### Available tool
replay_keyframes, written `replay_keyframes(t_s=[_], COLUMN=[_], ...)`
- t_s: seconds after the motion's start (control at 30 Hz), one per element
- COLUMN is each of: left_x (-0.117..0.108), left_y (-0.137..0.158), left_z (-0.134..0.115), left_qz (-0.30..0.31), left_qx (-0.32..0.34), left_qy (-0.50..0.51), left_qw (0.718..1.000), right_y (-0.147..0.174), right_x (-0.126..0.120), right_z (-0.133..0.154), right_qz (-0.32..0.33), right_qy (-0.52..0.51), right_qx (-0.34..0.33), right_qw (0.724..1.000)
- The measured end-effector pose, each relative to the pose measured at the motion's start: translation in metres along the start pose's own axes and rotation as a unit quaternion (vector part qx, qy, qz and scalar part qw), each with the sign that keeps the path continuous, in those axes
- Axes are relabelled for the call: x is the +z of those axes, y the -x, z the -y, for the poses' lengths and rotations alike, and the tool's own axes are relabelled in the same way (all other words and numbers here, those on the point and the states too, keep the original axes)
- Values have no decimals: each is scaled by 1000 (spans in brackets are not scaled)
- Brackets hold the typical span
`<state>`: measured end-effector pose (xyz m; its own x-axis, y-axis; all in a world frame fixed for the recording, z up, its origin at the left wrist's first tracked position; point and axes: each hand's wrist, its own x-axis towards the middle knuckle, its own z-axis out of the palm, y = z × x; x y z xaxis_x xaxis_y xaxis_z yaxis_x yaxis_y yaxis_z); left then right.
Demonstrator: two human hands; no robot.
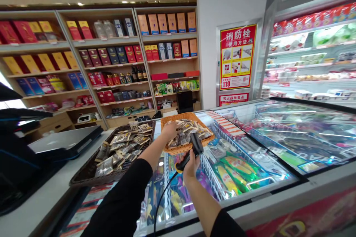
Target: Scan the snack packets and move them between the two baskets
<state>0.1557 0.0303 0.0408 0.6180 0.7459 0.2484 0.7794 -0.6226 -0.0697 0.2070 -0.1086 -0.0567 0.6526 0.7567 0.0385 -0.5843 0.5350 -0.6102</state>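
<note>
My right hand (190, 164) is wrapped round the handle of a black barcode scanner (197, 144) with a yellow ring and a trailing black cable. The scanner head is raised in front of a light-brown woven basket (174, 150). Small clear-and-tan packets (187, 129) fill that basket. My left hand (170, 130) reaches over the basket's left side, fingers curled in among the packets; what they pinch is hidden. To the left, a dark brown woven tray (91, 177) bears more packets of the same kind (125, 144).
Both baskets rest on the glass top of a chest freezer (236, 189) with bagged goods inside. A black checkout machine (22, 155) stands at the left on a pale counter (52, 185). Behind are shelves of boxed goods (111, 55), a red fire-hydrant sign (237, 57) and a lit refrigerated case (311, 52).
</note>
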Motion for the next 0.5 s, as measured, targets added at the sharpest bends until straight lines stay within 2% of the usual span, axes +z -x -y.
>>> replay_keyframes(t_s=[0.1, 0.17, 0.23, 0.37, 0.43, 0.5], left_x=[-17, -24, -25, -10, 0, 9], left_y=[24, 53, 89, 160, 180, 185], left_z=[26, 55, 87, 139, 152, 158], left_qz=[-61, -84, -80, -42, -25, -18], left_qx=[-28, -79, -142, -294, -355, -395], left_qy=[63, 83, 80, 49, 62, 80], left_qw=[996, 990, 983, 954, 932, 915], right_y=[7, 12, 18, 28, 33, 36], right_x=[0, -1, -2, -3, -3, -4], right_z=[2, 3, 4, 0, -3, -5], right_qz=[16, 64, 116, 183, 204, 218], right_qy=[-11, 1, 22, 51, 53, 56], right_qx=[24, 32, 41, 61, 78, 91], right_qw=[1000, 997, 992, 980, 974, 970])
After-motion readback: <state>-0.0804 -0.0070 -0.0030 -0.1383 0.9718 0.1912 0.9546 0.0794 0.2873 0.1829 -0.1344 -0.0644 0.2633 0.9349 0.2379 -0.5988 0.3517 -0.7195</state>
